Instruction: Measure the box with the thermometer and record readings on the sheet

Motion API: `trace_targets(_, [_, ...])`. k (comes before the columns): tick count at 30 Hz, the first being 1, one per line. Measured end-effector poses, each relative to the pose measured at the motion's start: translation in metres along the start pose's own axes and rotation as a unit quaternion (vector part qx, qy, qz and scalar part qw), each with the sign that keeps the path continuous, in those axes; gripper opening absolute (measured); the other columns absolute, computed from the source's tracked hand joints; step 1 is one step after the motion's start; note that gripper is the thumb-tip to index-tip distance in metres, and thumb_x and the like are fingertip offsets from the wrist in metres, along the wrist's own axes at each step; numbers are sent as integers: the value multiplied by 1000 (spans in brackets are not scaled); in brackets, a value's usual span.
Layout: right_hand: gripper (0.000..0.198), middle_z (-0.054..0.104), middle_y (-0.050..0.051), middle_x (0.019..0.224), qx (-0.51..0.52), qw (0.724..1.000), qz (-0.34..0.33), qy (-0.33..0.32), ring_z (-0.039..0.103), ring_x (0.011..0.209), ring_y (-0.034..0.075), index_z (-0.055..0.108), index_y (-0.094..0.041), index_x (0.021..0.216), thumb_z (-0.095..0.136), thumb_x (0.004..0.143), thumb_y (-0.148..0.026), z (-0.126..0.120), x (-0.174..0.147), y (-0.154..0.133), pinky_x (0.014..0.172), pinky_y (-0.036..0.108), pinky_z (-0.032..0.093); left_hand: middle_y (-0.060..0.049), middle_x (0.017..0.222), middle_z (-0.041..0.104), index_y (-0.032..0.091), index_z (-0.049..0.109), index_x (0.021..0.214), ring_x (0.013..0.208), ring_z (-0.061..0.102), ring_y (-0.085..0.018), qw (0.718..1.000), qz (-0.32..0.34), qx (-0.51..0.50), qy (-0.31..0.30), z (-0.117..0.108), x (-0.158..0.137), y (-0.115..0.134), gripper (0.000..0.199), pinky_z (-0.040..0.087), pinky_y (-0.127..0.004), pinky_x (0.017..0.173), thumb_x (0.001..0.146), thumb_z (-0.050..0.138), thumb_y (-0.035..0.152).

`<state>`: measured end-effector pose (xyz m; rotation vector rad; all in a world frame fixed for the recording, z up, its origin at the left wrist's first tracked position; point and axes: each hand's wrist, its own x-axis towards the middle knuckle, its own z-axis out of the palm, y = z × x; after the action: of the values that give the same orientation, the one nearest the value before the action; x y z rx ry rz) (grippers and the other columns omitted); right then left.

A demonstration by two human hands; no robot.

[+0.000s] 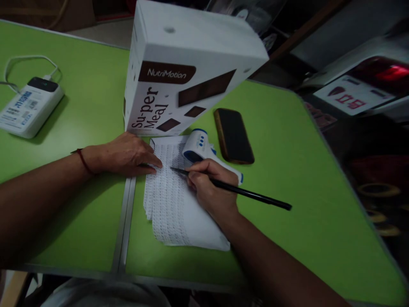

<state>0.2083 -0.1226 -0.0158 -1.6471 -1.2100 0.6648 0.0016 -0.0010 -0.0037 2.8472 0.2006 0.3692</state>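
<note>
My right hand (214,185) is closed around a slim black pen (252,195), its tip at the paper or just above it. Rows of small handwriting cover much of the sheets of paper (171,213), while their right part is blank. My left hand (131,155) lies at the upper left of the sheets, fingers stretched out, thumb and forefinger touching the paper. A white and blue infrared thermometer (198,143) lies at the top right of the paper, its handle partly hidden behind my right hand.
A tall white NutriMotion box (198,51) stands behind the paper. To its right lies a dark phone (234,135) in a brown case. A white power bank (35,106) with a cable sits at left. The green table (287,238) has a metal seam (124,226).
</note>
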Motion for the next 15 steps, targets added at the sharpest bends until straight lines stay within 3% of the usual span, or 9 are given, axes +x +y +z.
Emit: trace_targets(15, [7,54,-5,47,20,1000,-17,-10,45,42,11,64,-21,61,57,64,-23,1,0,4,43,26,37,-3,82,76,22,77,104,66,65,-13,1000,1,-4,1,1,-1,0,20,36,-24,55,94,60,29])
